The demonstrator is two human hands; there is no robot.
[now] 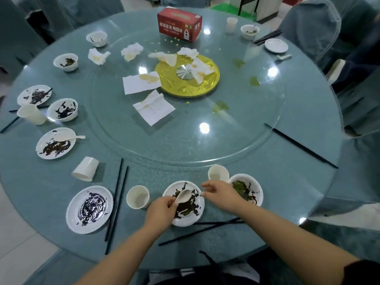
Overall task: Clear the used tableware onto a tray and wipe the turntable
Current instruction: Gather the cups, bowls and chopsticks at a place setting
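Near edge: left hand (162, 208) grips spoon (183, 196) over dirty plate (186, 204); right hand (221, 193), fingers loose, touches plate's rim. Clearing just begun; no tray visible. Next: lift plate w/ spoon.

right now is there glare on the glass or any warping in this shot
Head view: round ceiling-light glare spots dot the glass turntable; wide-angle distortion bows the table rim and the chairs at the edges; the left hand holding the spoon looks slightly soft.
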